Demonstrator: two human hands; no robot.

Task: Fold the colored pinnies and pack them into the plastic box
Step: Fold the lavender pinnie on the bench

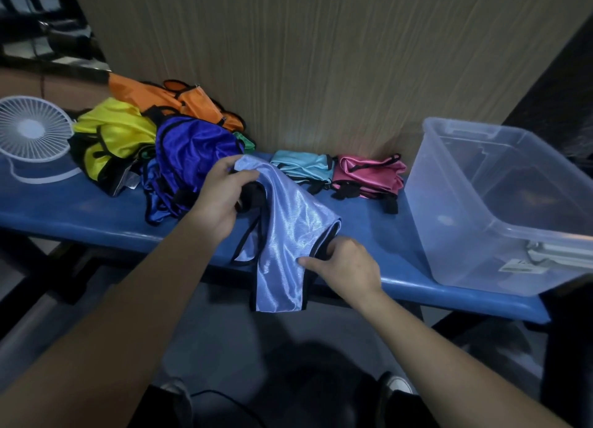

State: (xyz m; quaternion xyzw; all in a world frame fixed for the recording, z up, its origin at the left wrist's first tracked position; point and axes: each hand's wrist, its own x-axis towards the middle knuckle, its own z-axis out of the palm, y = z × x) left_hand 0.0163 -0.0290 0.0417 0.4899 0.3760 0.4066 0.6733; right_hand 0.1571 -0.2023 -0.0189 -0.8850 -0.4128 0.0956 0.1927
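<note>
Between curled fingers, a shiny lavender-blue satin pinny with black trim (288,232) is held over the blue bench (96,216)

Its upper edge is gripped by the left hand (221,196), its side hem pinched by the right hand (343,264), seemingly so it can be spread for folding; beyond, two folded pinnies, light blue (301,166) and pink (365,174), are laid beside the clear plastic box (455,235), unfolded ones (154,139) are heaped near a white fan (32,129)

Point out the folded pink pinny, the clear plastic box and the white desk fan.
folded pink pinny (369,172), head view, on its shiny top fabric.
clear plastic box (449,209), head view, on its near left wall.
white desk fan (32,129), head view, on the grille's hub.
</note>
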